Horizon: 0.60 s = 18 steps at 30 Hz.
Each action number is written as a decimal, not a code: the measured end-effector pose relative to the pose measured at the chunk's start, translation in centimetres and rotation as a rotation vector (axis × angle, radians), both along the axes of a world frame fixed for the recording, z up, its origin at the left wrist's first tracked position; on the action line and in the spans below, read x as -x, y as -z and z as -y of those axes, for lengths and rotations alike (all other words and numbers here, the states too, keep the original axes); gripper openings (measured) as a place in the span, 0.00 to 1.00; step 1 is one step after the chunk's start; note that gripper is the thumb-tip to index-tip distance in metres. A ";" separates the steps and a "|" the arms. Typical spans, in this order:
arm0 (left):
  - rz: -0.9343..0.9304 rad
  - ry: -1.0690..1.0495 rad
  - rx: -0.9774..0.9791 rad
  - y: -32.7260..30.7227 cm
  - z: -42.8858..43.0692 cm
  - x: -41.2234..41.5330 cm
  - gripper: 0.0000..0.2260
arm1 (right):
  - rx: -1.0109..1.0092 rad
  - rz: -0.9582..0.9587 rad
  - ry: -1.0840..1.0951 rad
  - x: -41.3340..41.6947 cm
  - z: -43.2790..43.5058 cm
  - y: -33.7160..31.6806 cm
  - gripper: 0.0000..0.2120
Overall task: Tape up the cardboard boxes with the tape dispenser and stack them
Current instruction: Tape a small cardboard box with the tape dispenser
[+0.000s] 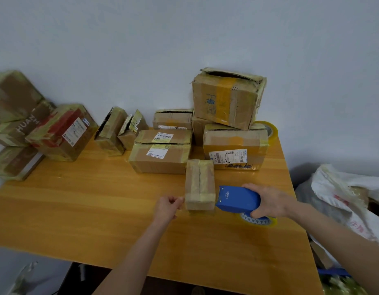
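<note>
A small narrow cardboard box [199, 184] lies near the middle of the orange wooden table [99, 209], its top seam covered with tape. My left hand [167, 207] has its fingers curled against the box's near left corner; whether it pinches tape there I cannot tell. My right hand [269, 202] grips the blue tape dispenser [237, 199], whose front edge is close to the box's right side. The tape roll [258, 220] shows under the dispenser.
Taped boxes are piled at the far left [56, 133]. Several more boxes [161, 154] stand along the back, with a big torn one [227, 99] on top at the right. A spare tape roll [268, 128] sits behind them. A white sack [344, 194] lies off the right edge.
</note>
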<state>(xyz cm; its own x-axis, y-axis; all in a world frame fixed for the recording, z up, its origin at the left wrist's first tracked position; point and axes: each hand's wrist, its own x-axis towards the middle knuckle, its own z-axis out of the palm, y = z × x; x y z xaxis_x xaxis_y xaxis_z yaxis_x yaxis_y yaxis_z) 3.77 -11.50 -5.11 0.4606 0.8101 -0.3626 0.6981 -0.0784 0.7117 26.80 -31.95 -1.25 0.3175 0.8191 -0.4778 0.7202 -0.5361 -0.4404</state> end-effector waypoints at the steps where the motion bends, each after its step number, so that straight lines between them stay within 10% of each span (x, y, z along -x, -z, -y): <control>1: -0.016 0.027 -0.016 0.0 -0.1 0.0 0.09 | 0.003 0.003 0.006 0.1 -0.1 0.1 0.39; 8: -0.186 0.193 -0.229 -0.6 -1.3 -0.2 0.27 | 0.009 -0.026 0.027 0.2 -0.2 0.5 0.37; 13: -0.012 0.159 -0.542 -1.7 0.3 0.2 0.16 | 0.000 -0.030 0.048 0.6 -0.2 0.9 0.36; 18: -0.077 0.737 -0.636 -1.7 4.3 -1.1 0.23 | -0.029 -0.048 0.061 1.0 -0.3 1.4 0.36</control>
<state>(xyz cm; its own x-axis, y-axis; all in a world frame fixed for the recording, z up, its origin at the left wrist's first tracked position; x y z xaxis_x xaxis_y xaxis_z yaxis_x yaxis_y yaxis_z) 4.84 -15.82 -3.46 0.9236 0.3834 -0.0080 0.3630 -0.8674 0.3402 25.81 -31.65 -2.61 0.3450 0.8125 -0.4699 0.6642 -0.5650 -0.4895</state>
